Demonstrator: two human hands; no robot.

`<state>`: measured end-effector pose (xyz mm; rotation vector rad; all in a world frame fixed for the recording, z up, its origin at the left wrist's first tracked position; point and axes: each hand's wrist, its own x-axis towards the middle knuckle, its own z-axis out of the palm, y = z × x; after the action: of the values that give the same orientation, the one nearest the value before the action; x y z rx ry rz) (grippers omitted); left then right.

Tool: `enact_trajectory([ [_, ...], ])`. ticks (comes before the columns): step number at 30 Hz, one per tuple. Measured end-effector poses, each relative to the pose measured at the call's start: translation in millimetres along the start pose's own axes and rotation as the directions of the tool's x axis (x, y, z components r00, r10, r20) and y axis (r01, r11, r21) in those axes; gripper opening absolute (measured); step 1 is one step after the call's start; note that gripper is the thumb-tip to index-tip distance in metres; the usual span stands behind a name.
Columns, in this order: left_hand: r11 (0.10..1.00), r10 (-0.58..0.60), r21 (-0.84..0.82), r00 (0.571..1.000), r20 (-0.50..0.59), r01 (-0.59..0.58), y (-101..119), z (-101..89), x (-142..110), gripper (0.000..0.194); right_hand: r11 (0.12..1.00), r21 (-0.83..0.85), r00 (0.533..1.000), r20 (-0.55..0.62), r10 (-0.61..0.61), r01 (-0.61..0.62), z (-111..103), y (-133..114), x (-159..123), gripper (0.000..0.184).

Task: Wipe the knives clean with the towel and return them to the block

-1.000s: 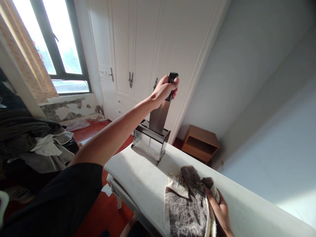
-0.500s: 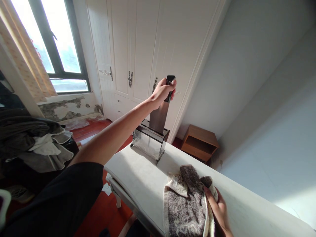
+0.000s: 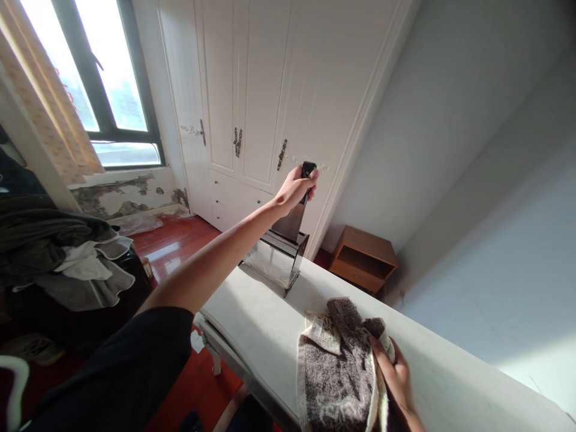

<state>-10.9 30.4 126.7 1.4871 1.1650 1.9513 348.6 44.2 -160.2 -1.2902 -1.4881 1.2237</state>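
Observation:
My left hand (image 3: 295, 188) is closed round the black handle of a broad-bladed kitchen knife (image 3: 290, 222), most likely a cleaver. Its blade points down, with the lower part inside a clear-sided knife holder (image 3: 275, 267) that has a dark slotted top. The holder stands at the far end of a white table (image 3: 252, 318). Nearer to me, a brown and cream towel (image 3: 337, 384) lies bunched on the tabletop. My right hand (image 3: 398, 375) grips its right edge, thumb on top and the other fingers mostly hidden.
White wardrobe doors (image 3: 263, 90) rise behind the table. A small brown wooden cabinet (image 3: 364, 255) stands by the wall on the right. Piled clothes (image 3: 67, 258) lie at the left, below a window (image 3: 112, 66) with a curtain (image 3: 49, 90).
My left hand has moved down with the knife, and the blade sits deeper in the holder. My right hand and the towel have stayed nearly still.

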Motion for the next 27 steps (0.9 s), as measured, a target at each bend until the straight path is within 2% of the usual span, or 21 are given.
enact_trajectory([
  [10,0.998,-0.057,-0.008,0.998,-0.005,0.057,-30.2,-12.7,-21.7,0.041,1.000,-0.013,1.000,-0.005,-0.027,0.027,0.6,-2.3,-1.5,0.062],
  [17,0.996,-0.085,0.019,0.996,0.020,0.084,-51.3,-14.6,-39.1,0.042,0.999,0.023,1.000,0.011,-0.028,0.028,2.3,-4.4,-2.4,0.061],
  [27,0.987,-0.161,-0.015,0.986,-0.036,0.160,-67.3,-17.6,-58.3,0.042,0.999,0.025,0.999,-0.003,-0.047,0.047,3.9,-10.2,-6.1,0.060],
])
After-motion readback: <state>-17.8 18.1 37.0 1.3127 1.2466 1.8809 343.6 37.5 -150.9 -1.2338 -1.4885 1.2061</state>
